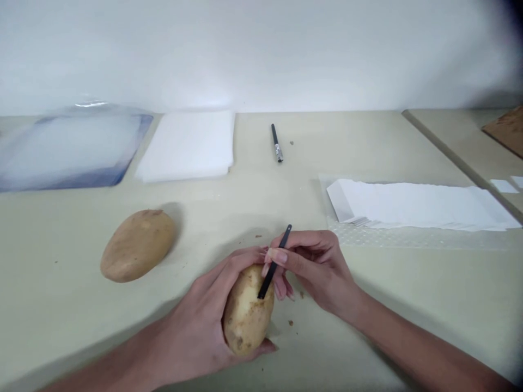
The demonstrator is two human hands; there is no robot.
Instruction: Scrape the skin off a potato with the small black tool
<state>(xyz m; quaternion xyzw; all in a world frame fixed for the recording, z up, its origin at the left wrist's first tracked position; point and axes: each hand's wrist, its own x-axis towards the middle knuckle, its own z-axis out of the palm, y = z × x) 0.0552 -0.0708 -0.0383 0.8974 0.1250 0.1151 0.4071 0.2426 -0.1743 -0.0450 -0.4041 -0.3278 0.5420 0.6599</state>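
Observation:
My left hand (204, 316) wraps around a potato (244, 321), its fingers over the top and its thumb below. A pale strip without skin runs along the potato's upper face. Between thumb and fingertips, my right hand (314, 269) pinches a slim black stick-like tool (269, 277) with a small hole at its top end. The tool's lower end meets the potato beside the pale strip; whether it has a blade I cannot tell. To the left, a second potato (138, 246) lies whole in its skin.
A black pen-like item (277, 144) with a silvery end lies behind my hands. White paper sheets (188, 144) and a blue-edged plastic packet (69, 152) are at the back left. Fanned white paper slips (417, 204) lie on clear plastic at right. Brown crumbs (291, 323) dot the table.

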